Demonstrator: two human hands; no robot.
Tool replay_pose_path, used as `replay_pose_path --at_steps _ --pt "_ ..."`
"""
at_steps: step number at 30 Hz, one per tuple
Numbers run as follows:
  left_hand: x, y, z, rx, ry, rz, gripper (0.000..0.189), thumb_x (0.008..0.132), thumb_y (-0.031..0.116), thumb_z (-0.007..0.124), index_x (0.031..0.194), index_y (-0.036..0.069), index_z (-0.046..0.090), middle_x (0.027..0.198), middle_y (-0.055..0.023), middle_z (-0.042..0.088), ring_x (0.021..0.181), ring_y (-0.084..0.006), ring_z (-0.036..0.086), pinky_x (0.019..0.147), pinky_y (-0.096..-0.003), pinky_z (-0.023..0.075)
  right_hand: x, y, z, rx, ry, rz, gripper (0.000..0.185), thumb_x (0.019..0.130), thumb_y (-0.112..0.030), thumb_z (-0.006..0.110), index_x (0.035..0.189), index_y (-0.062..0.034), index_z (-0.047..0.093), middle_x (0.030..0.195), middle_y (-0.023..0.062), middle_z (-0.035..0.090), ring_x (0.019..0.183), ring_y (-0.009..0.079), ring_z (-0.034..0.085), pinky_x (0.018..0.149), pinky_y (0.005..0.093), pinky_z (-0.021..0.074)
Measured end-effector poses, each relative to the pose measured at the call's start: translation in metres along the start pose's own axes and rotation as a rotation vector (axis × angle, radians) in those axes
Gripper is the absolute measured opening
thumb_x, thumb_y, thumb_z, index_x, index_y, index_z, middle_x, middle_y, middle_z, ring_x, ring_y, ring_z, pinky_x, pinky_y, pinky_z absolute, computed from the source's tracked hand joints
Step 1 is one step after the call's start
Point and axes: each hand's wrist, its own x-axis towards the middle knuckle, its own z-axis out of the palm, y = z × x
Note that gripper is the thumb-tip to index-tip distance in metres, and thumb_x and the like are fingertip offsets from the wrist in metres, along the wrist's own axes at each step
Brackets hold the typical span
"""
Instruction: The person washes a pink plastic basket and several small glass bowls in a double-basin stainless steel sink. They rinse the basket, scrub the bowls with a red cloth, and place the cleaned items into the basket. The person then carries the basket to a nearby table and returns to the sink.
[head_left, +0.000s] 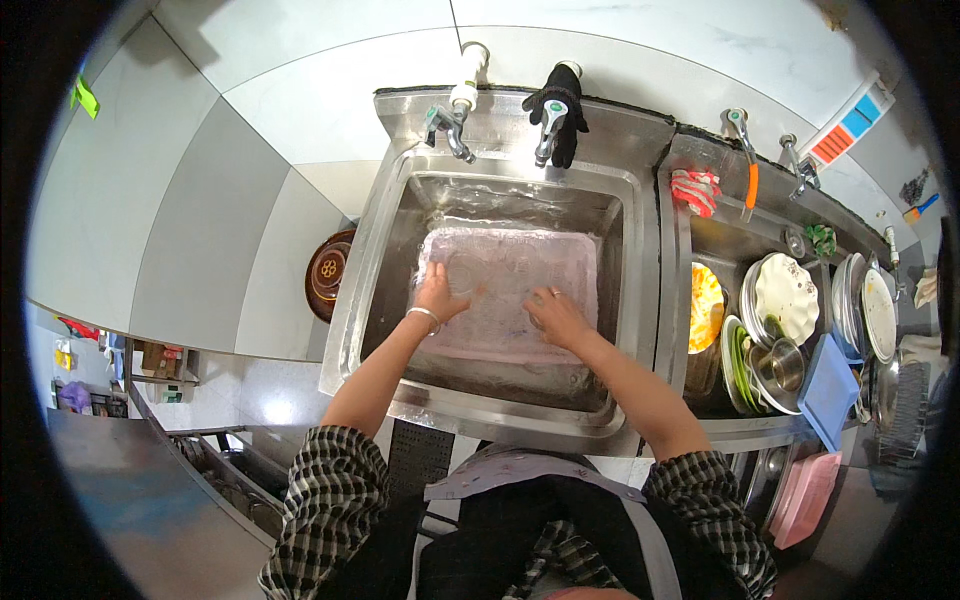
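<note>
In front of me is a stainless steel sink (382, 315) holding water, with a pale pink plastic tub (480, 349) lying under the surface. My left hand (435, 300), a bangle on its wrist, reaches into the left part of the tub with the thumb spread from the fingers. Beside its fingers a faint round clear outline, perhaps a glass (466, 271), shows through the water. Over the tub's right half, my right hand (559, 319) has its fingers bent down into the water. Ripples and glare hide whether something small is in its fingertips.
Two taps (450, 135) (553, 124) rise behind the sink; a black glove (568, 94) hangs over one. In the right-hand sink, stacked dirty plates (784, 289), a metal bowl (780, 364) and a blue tray (829, 390) sit. A brown round dish (322, 277) stands left.
</note>
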Motion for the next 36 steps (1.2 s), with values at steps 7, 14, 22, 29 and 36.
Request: replay_pose_path --at_steps 7,14,22,29,36 --pt "0.048 0.049 0.014 0.487 -0.418 0.084 0.089 0.07 0.031 0.086 0.147 0.012 0.043 0.15 -0.0278 0.039 0.123 -0.0453 0.057 0.103 -0.0469 0.0505 0.014 -0.006 -0.03 0.182 -0.021 0.554 0.058 0.075 -0.017 0.08 0.127 -0.0104 0.057 0.125 0.0214 0.054 0.118 0.0426 0.055 0.094 0.0513 0.0517" --pt "0.049 0.068 0.049 0.55 -0.233 0.2 0.072 0.077 0.04 0.081 0.135 0.009 0.052 0.134 -0.0178 0.055 0.122 -0.0376 0.058 0.098 -0.0456 0.0516 0.032 0.016 0.024 -0.119 0.093 0.485 0.062 0.075 -0.022 0.081 0.129 -0.0073 0.054 0.125 0.0237 0.053 0.11 0.0448 0.059 0.089 0.0537 0.0529" --pt "-0.026 0.041 0.013 0.075 -0.038 0.24 0.073 0.079 0.042 0.08 0.136 0.009 0.049 0.129 -0.021 0.053 0.115 -0.0424 0.058 0.098 -0.0487 0.0502 0.017 0.013 -0.023 0.047 -0.048 0.507 0.07 0.073 -0.024 0.082 0.133 -0.0091 0.048 0.13 0.0237 0.048 0.114 0.0462 0.057 0.089 0.0519 0.0537" --pt "-0.015 0.039 0.012 0.056 -0.03 -0.069 0.071 0.08 0.039 0.079 0.135 0.007 0.048 0.121 -0.0232 0.053 0.119 -0.0463 0.052 0.101 -0.0513 0.0474 0.017 0.005 -0.046 0.154 -0.108 0.617 0.073 0.074 -0.023 0.084 0.135 -0.0095 0.048 0.135 0.026 0.045 0.123 0.0468 0.05 0.095 0.0505 0.0534" --pt "-0.03 0.037 0.054 0.043 0.158 -0.114 0.064 0.082 0.032 0.078 0.134 0.008 0.049 0.127 -0.0257 0.049 0.114 -0.0453 0.053 0.099 -0.0507 0.0479 0.014 -0.016 -0.048 0.032 -0.154 0.465 0.069 0.073 -0.024 0.083 0.132 -0.0104 0.05 0.13 0.0225 0.049 0.12 0.0443 0.053 0.096 0.049 0.0512"
